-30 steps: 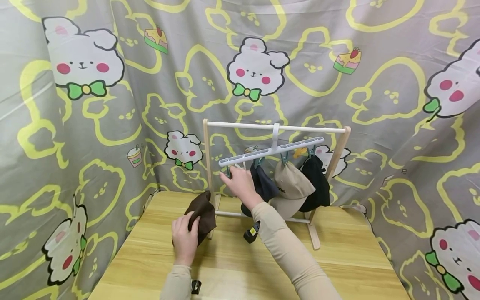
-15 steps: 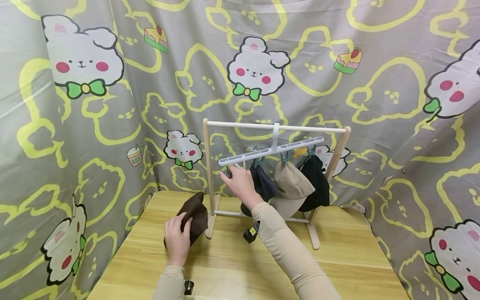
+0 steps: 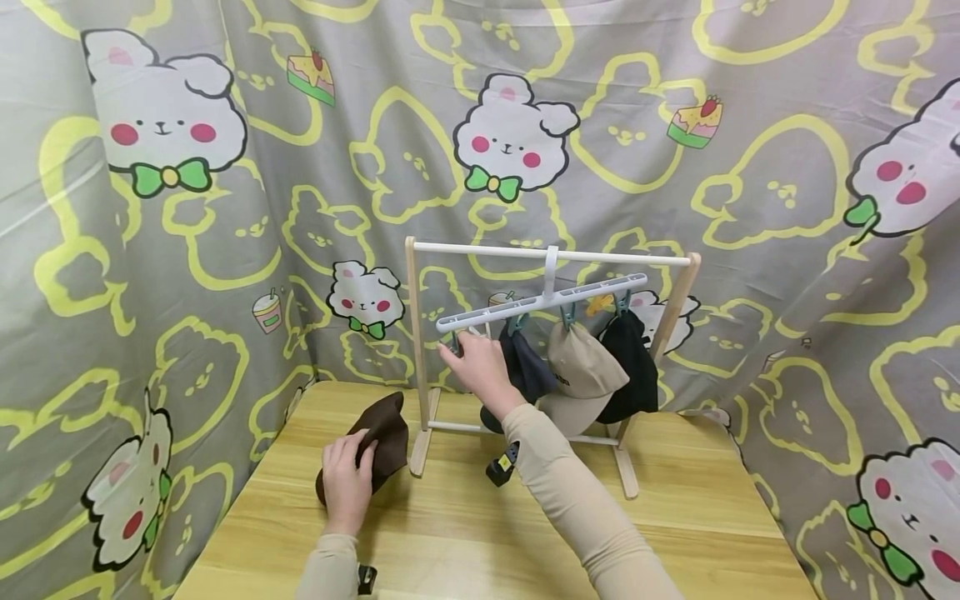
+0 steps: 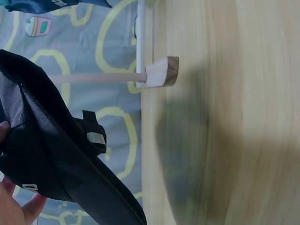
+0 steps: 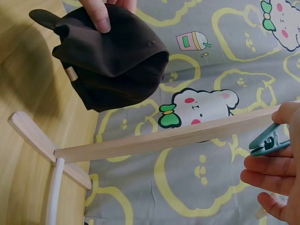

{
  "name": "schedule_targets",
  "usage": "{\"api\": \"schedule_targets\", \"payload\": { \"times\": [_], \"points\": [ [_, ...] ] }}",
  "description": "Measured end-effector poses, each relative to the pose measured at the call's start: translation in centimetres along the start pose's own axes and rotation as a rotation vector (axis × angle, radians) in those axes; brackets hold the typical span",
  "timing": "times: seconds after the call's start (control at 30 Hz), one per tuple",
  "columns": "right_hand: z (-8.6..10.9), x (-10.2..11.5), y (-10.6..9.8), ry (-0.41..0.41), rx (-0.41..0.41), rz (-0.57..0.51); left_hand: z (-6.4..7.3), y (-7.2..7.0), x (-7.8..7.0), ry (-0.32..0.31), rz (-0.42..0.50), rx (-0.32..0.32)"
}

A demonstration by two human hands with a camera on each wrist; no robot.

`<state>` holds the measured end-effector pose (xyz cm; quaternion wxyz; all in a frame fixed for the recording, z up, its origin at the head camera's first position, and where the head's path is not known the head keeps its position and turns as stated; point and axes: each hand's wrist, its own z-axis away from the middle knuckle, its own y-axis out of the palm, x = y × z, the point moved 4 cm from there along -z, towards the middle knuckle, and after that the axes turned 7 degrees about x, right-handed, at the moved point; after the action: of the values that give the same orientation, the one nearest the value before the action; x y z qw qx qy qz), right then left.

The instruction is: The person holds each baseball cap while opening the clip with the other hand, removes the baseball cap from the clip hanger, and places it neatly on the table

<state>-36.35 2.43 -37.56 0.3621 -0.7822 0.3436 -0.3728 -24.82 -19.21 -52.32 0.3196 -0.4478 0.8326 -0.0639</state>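
My left hand (image 3: 348,482) holds a dark brown baseball cap (image 3: 386,433) to the left of a small wooden rack. In the left wrist view the cap's brim points down and its strap (image 4: 96,136) sticks out. My right hand (image 3: 483,367) is up at the left end of a white clip hanger (image 3: 498,312). There, thumb and fingers pinch a teal clip (image 5: 268,143), which has no cap in its jaws. Farther along the hanger, a navy cap (image 3: 531,367), a beige cap (image 3: 585,362) and a black cap (image 3: 636,367) hang from similar clips.
The rack's white top rail (image 3: 480,249) carries the hanger, which slants. Its left wooden post (image 3: 417,333) rises between my hands, on a foot (image 3: 422,452) resting on the wooden table (image 3: 480,533). A grey patterned curtain (image 3: 337,167) surrounds the table.
My left hand has drawn the brown cap left and a little towards me, away from the rack's left post. My right hand has stayed at the clip.
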Motion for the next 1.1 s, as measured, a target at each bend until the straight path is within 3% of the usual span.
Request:
{"api": "schedule_targets", "payload": {
  "times": [0.3,1.1],
  "points": [
    [0.1,0.1,0.0,-0.007,-0.004,0.0,0.2,-0.1,0.9,0.016,-0.025,0.043],
    [0.1,0.0,0.0,0.0,-0.007,-0.002,1.6,0.0,2.9,-0.089,-0.015,0.214]
  ]
}}
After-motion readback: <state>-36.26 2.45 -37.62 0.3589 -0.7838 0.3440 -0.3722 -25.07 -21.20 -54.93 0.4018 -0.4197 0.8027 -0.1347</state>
